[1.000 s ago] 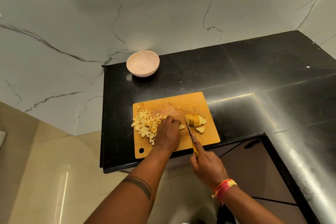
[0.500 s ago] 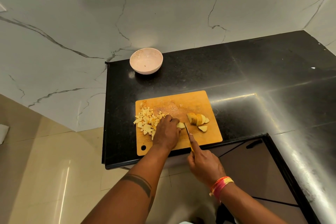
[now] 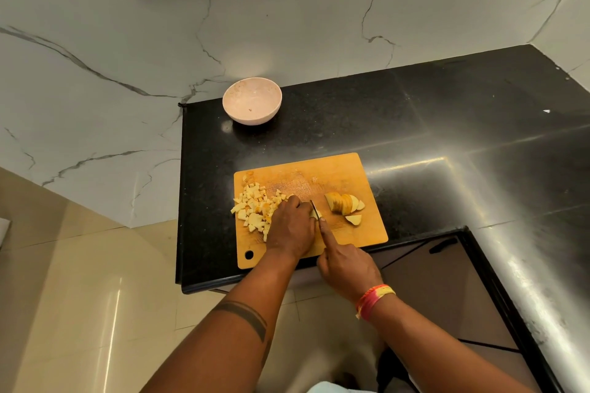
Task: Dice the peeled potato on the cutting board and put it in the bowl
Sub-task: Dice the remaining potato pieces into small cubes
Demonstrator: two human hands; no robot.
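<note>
An orange cutting board (image 3: 332, 175) lies on the black counter. A heap of small potato dice (image 3: 253, 209) covers its left part. Sliced potato wedges (image 3: 344, 205) sit on its right part. My left hand (image 3: 292, 228) lies curled over a potato piece (image 3: 315, 214) in the board's middle, holding it down. My right hand (image 3: 348, 268) grips a knife (image 3: 314, 209) by the handle, index finger stretched along the blade's back; the blade stands against that piece. A pale pink bowl (image 3: 252, 101) stands behind the board, holding only crumbs.
The black counter (image 3: 431, 124) runs back to a marble wall and bends to the right. Its front edge is just below the board. A dark cabinet door with a handle (image 3: 443, 245) lies below on the right. Tiled floor is at the left.
The knife has shifted slightly left, closer to my left hand, with the blade against the held piece. The camera view drifted a little.
</note>
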